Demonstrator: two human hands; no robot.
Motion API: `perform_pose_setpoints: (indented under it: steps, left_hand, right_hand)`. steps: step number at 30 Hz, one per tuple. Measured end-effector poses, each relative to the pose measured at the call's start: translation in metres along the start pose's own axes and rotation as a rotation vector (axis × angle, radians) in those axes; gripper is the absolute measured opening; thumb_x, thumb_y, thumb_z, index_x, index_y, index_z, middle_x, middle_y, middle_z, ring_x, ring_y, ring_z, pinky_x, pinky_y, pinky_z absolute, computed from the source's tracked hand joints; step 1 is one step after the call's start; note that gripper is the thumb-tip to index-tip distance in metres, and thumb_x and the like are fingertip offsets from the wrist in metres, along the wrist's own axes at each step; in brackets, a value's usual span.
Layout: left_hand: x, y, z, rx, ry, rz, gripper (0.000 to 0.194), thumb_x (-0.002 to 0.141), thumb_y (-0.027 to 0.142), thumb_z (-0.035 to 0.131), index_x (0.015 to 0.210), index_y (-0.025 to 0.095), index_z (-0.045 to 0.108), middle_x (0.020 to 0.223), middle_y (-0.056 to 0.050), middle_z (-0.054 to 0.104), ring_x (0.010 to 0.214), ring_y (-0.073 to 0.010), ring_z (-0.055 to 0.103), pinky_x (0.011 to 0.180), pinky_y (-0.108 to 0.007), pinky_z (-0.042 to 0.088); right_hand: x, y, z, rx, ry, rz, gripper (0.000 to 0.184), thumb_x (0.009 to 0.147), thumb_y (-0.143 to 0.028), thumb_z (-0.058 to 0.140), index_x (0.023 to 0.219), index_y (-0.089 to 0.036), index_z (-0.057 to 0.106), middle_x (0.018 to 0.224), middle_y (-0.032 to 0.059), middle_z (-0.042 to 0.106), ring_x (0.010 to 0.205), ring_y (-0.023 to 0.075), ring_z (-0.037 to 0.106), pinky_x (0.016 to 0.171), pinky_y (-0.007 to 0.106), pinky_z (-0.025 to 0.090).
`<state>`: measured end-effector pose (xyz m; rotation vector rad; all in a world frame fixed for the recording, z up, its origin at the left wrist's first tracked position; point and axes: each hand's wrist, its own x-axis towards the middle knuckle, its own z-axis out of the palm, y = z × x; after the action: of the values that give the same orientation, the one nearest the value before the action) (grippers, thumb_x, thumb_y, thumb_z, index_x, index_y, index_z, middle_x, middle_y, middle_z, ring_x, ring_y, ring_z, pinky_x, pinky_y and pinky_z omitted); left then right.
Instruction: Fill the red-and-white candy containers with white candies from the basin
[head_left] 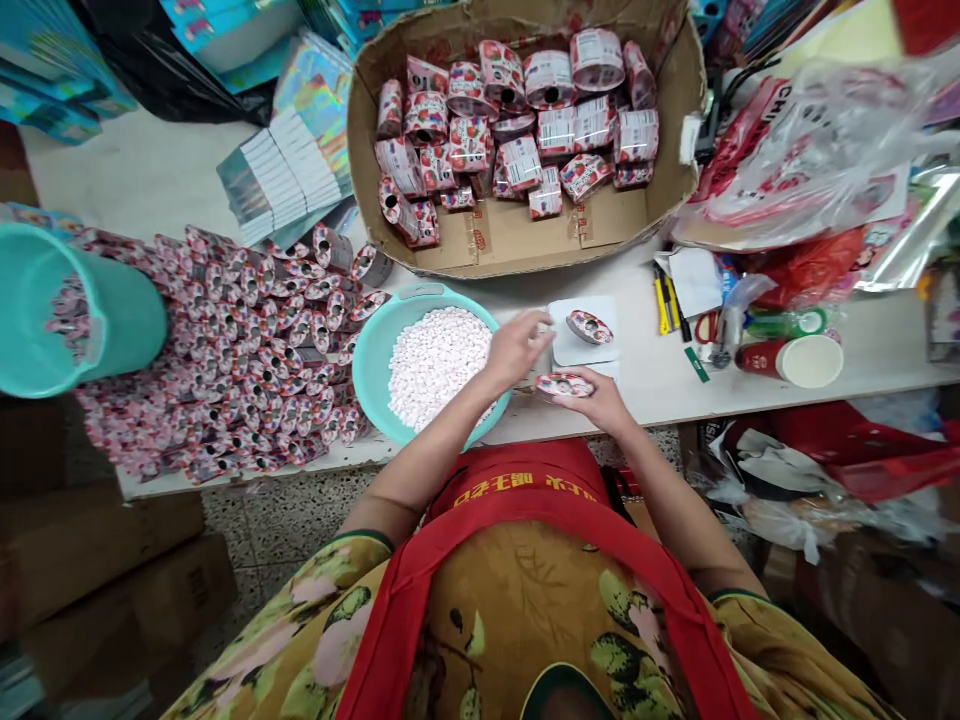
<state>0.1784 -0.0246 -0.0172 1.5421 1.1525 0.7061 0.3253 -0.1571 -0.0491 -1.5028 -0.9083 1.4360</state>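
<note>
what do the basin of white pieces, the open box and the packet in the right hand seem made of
Basin: likely plastic, from its smooth, evenly turquoise wall. Box: cardboard, by its matt brown walls and worn edges. Packet: perhaps printed film or coated paper, from its bright pattern; too small to settle.

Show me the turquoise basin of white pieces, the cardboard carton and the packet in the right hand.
Turquoise basin (421, 291): head view, far rim.
Cardboard carton (525, 240): head view, bare floor inside.
Packet (564, 385) in right hand (606, 407): head view, printed face.
</note>
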Motion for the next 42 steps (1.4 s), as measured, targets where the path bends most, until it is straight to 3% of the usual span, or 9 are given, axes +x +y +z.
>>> perform_pose_setpoints:
  steps: [3, 7, 13, 18, 21, 24, 26, 32, 42]
  left_hand:
    - [0.018, -0.009, 0.062, 0.367, -0.397, 0.08, 0.009, 0.085, 0.015, 0.068, 0.091, 0.02, 0.07, 0.111, -0.009, 0.065, 0.094, -0.0213, 0.059, 0.077, -0.029, 0.041]
    - [0.037, -0.009, 0.098, 0.555, -0.472, 0.06, 0.015, 0.091, 0.01, 0.058, 0.087, 0.015, 0.071, 0.108, -0.014, 0.063, 0.097, -0.0259, 0.059, 0.075, -0.032, 0.037]
    - [0.019, 0.015, 0.018, 0.416, -0.129, 0.004, 0.017, 0.079, 0.034, 0.077, 0.07, 0.021, 0.072, 0.078, -0.003, 0.053, 0.073, -0.0181, 0.05, 0.064, -0.029, 0.033]
    - [-0.022, 0.024, -0.035, 0.228, -0.038, -0.074, 0.02, 0.077, 0.035, 0.079, 0.064, 0.022, 0.073, 0.066, -0.001, 0.05, 0.066, -0.0154, 0.045, 0.061, -0.028, 0.031]
    - [-0.036, 0.011, -0.046, -0.04, -0.069, -0.14, 0.026, 0.076, 0.041, 0.081, 0.062, 0.02, 0.072, 0.064, -0.001, 0.053, 0.066, -0.014, 0.048, 0.061, -0.026, 0.035]
    - [-0.038, -0.009, -0.056, -0.445, 0.138, -0.35, 0.046, 0.08, 0.061, 0.073, 0.066, 0.017, 0.07, 0.061, -0.001, 0.053, 0.057, -0.011, 0.046, 0.055, -0.024, 0.037]
    - [-0.034, -0.021, -0.063, -0.71, 0.236, -0.516, 0.057, 0.083, 0.072, 0.062, 0.074, 0.015, 0.07, 0.064, -0.003, 0.058, 0.055, -0.0103, 0.05, 0.054, -0.024, 0.041]
    - [-0.026, -0.043, -0.074, -1.071, 0.156, -0.84, 0.058, 0.083, 0.069, 0.064, 0.077, 0.012, 0.067, 0.069, -0.007, 0.065, 0.056, -0.0131, 0.059, 0.056, -0.026, 0.049]
    - [-0.036, -0.039, -0.099, -1.063, 0.193, -0.684, 0.021, 0.076, 0.027, 0.081, 0.086, 0.01, 0.071, 0.069, -0.001, 0.063, 0.054, -0.0072, 0.054, 0.054, -0.02, 0.043]
  right_hand:
    - [-0.035, 0.022, -0.052, -0.058, 0.212, 0.121, 0.052, 0.06, -0.044, 0.089, 0.103, -0.019, 0.075, 0.1, 0.0055, 0.076, 0.091, 0.022, 0.069, 0.09, 0.039, 0.055]
    - [-0.034, 0.04, -0.084, -0.049, 0.608, 0.095, 0.056, 0.057, -0.046, 0.089, 0.101, -0.017, 0.069, 0.098, 0.0069, 0.073, 0.089, 0.0217, 0.068, 0.086, 0.04, 0.057]
    - [0.037, 0.046, -0.082, -0.177, 0.637, -0.087, 0.058, 0.067, -0.049, 0.079, 0.112, -0.016, 0.063, 0.114, 0.0122, 0.067, 0.109, 0.025, 0.064, 0.103, 0.045, 0.051]
    - [0.037, 0.006, -0.041, -0.434, 0.613, -0.252, 0.075, 0.073, -0.052, 0.078, 0.135, -0.02, 0.054, 0.15, 0.0195, 0.044, 0.142, 0.0338, 0.041, 0.113, 0.054, 0.042]
    - [0.032, -0.024, 0.008, -0.258, 0.188, -0.194, 0.072, 0.073, -0.055, 0.078, 0.134, -0.023, 0.055, 0.135, 0.0135, 0.059, 0.118, 0.0281, 0.061, 0.098, 0.044, 0.054]
    - [0.037, -0.039, 0.049, -0.101, -0.07, -0.033, 0.061, 0.069, -0.058, 0.08, 0.114, -0.02, 0.065, 0.101, 0.0048, 0.072, 0.089, 0.0207, 0.067, 0.083, 0.035, 0.057]
    - [0.042, -0.043, 0.065, -0.087, -0.062, 0.016, 0.059, 0.065, -0.056, 0.084, 0.109, -0.02, 0.067, 0.095, 0.0025, 0.072, 0.083, 0.0189, 0.065, 0.08, 0.033, 0.057]
    - [0.048, -0.039, 0.08, -0.169, -0.045, 0.153, 0.056, 0.06, -0.05, 0.089, 0.102, -0.02, 0.069, 0.089, 0.0022, 0.073, 0.075, 0.0181, 0.064, 0.074, 0.034, 0.056]
    - [0.055, -0.023, 0.099, -0.023, -0.059, 0.113, 0.061, 0.054, -0.048, 0.093, 0.099, -0.023, 0.061, 0.096, 0.0038, 0.072, 0.087, 0.0234, 0.068, 0.085, 0.043, 0.06]
